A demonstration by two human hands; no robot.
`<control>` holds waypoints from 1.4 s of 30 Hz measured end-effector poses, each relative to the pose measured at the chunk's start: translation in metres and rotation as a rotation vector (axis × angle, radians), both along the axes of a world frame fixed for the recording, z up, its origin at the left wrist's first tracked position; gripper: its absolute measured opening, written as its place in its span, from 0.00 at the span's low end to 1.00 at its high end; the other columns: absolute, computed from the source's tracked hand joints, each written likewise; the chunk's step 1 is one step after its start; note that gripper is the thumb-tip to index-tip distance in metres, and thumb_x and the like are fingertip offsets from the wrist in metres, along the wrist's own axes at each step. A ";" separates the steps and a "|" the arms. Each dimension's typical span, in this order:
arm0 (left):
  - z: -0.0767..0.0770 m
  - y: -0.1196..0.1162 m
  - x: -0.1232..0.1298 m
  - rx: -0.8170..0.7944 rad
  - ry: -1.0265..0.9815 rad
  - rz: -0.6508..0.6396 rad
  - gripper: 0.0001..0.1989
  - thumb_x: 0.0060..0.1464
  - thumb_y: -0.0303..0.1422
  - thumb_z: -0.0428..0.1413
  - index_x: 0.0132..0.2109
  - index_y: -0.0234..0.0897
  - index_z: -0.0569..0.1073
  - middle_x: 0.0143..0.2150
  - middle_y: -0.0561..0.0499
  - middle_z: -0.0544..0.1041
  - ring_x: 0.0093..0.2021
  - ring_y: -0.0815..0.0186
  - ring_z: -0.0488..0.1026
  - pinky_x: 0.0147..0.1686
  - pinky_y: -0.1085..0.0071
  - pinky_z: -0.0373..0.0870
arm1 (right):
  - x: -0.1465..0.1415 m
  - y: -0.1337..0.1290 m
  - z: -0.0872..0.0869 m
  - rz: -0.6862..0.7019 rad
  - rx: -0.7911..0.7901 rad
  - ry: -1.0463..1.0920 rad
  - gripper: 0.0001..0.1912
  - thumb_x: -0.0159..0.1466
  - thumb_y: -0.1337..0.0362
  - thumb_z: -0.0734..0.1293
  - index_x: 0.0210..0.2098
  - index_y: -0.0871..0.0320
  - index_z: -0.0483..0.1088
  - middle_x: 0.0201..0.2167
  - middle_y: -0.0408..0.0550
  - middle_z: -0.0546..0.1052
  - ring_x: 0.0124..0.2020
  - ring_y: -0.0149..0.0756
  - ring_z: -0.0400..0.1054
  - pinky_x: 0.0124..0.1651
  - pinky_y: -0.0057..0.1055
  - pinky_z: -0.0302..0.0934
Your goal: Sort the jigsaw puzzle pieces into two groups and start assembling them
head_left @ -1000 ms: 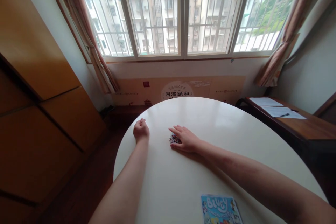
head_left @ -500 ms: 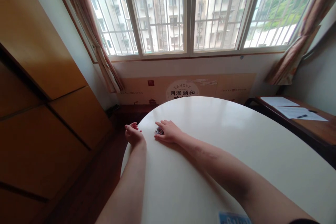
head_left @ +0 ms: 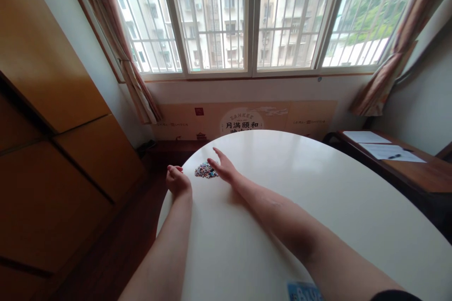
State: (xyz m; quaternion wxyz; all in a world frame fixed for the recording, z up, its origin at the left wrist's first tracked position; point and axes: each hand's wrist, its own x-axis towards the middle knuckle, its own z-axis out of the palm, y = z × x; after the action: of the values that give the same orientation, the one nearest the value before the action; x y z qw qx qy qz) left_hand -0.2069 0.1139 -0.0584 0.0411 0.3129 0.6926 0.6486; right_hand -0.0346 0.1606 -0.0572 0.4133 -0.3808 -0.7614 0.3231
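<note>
Right hand (head_left: 225, 168) turned edgewise by the multicoloured pile (head_left: 205, 170), grip apart — left hand (head_left: 179, 182) curled, grip unclear.

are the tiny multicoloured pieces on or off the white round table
On: the multicoloured pieces lie clustered on the table, between the left hand and the right hand.

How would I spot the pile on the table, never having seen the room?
Under the wide barred window is a white table with a curved edge. Towards its far left side, between the left hand and the right hand, lies the pile. It's a speckled heap of tiny multicoloured bits, unlike the flat blue item nearer the camera.
</note>
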 end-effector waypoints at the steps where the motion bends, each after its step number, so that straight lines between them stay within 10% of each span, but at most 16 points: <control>1: 0.000 0.000 0.000 -0.008 0.002 0.010 0.22 0.65 0.43 0.35 0.29 0.40 0.65 0.26 0.50 0.68 0.28 0.61 0.67 0.31 0.65 0.64 | 0.014 -0.005 -0.002 0.003 -0.041 0.044 0.38 0.69 0.41 0.58 0.72 0.53 0.51 0.70 0.57 0.60 0.71 0.50 0.54 0.70 0.51 0.49; 7: 0.009 -0.006 0.009 -0.011 0.141 -0.018 0.18 0.63 0.39 0.39 0.26 0.42 0.63 0.27 0.49 0.69 0.32 0.59 0.67 0.38 0.63 0.64 | 0.145 -0.066 -0.014 0.094 -0.218 0.191 0.38 0.64 0.35 0.61 0.65 0.51 0.64 0.59 0.58 0.75 0.57 0.46 0.73 0.56 0.45 0.68; 13: 0.029 -0.024 0.031 0.053 0.455 -0.224 0.15 0.60 0.35 0.42 0.25 0.43 0.62 0.30 0.45 0.70 0.38 0.55 0.68 0.49 0.57 0.64 | 0.255 -0.110 -0.025 -0.147 -0.200 0.237 0.29 0.62 0.41 0.66 0.50 0.57 0.74 0.46 0.58 0.81 0.48 0.48 0.77 0.53 0.47 0.71; 17: 0.050 -0.053 0.101 0.066 0.675 -0.505 0.11 0.58 0.36 0.50 0.28 0.41 0.68 0.34 0.45 0.75 0.40 0.56 0.70 0.48 0.60 0.66 | 0.270 -0.102 -0.028 -0.416 -0.086 0.214 0.20 0.60 0.51 0.68 0.46 0.56 0.76 0.49 0.56 0.79 0.53 0.49 0.73 0.62 0.51 0.62; 20: 0.063 -0.104 0.176 0.020 0.977 -1.018 0.14 0.64 0.35 0.49 0.31 0.39 0.72 0.35 0.47 0.77 0.37 0.61 0.72 0.41 0.65 0.69 | 0.269 -0.093 -0.028 -0.546 -0.030 0.166 0.18 0.58 0.58 0.67 0.45 0.57 0.76 0.49 0.56 0.79 0.55 0.50 0.70 0.66 0.53 0.56; 23: 0.054 -0.175 0.231 -0.009 1.226 -1.411 0.12 0.66 0.41 0.51 0.40 0.42 0.76 0.41 0.49 0.80 0.41 0.62 0.75 0.45 0.65 0.71 | 0.267 -0.091 -0.028 -0.594 0.002 0.125 0.18 0.59 0.61 0.64 0.46 0.58 0.76 0.49 0.56 0.79 0.54 0.49 0.71 0.65 0.51 0.58; 25: 0.031 -0.218 0.245 0.062 1.381 -1.379 0.15 0.62 0.47 0.56 0.50 0.45 0.75 0.51 0.46 0.79 0.50 0.56 0.75 0.52 0.58 0.70 | 0.266 -0.094 -0.027 -0.584 0.017 0.099 0.18 0.59 0.62 0.63 0.47 0.58 0.76 0.49 0.55 0.80 0.53 0.47 0.72 0.63 0.49 0.60; 29: -0.027 -0.260 0.237 0.238 1.669 -1.131 0.19 0.66 0.40 0.54 0.62 0.52 0.69 0.60 0.45 0.76 0.56 0.52 0.74 0.56 0.55 0.69 | 0.263 -0.099 -0.025 -0.537 0.033 0.059 0.17 0.59 0.63 0.64 0.46 0.55 0.77 0.48 0.52 0.80 0.52 0.46 0.73 0.62 0.47 0.62; 32: -0.040 -0.259 0.222 0.165 1.703 -1.170 0.25 0.67 0.40 0.53 0.68 0.52 0.63 0.64 0.45 0.73 0.59 0.53 0.73 0.59 0.54 0.66 | 0.262 -0.101 -0.023 -0.501 0.038 0.040 0.16 0.59 0.63 0.64 0.44 0.55 0.78 0.48 0.51 0.81 0.53 0.46 0.73 0.62 0.48 0.62; 37: 0.007 -0.241 0.188 -0.170 1.583 -1.454 0.35 0.65 0.53 0.50 0.73 0.50 0.55 0.71 0.42 0.63 0.68 0.46 0.62 0.65 0.47 0.59 | 0.263 -0.105 -0.020 -0.438 0.057 0.014 0.14 0.60 0.63 0.63 0.39 0.55 0.79 0.44 0.51 0.81 0.50 0.46 0.74 0.60 0.47 0.63; 42: 0.032 -0.236 0.158 -0.311 1.518 -1.354 0.41 0.59 0.60 0.51 0.73 0.48 0.57 0.72 0.37 0.59 0.70 0.37 0.56 0.65 0.34 0.51 | 0.261 -0.107 -0.019 -0.406 0.085 0.005 0.12 0.59 0.65 0.63 0.36 0.54 0.79 0.42 0.51 0.81 0.48 0.46 0.74 0.58 0.45 0.64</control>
State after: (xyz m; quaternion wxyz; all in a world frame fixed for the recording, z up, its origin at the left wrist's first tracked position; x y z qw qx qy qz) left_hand -0.0485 -0.1220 -0.0265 -0.0102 0.9564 0.2909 0.0239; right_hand 0.2264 0.0534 -0.0758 0.4873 -0.5080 -0.6810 0.2017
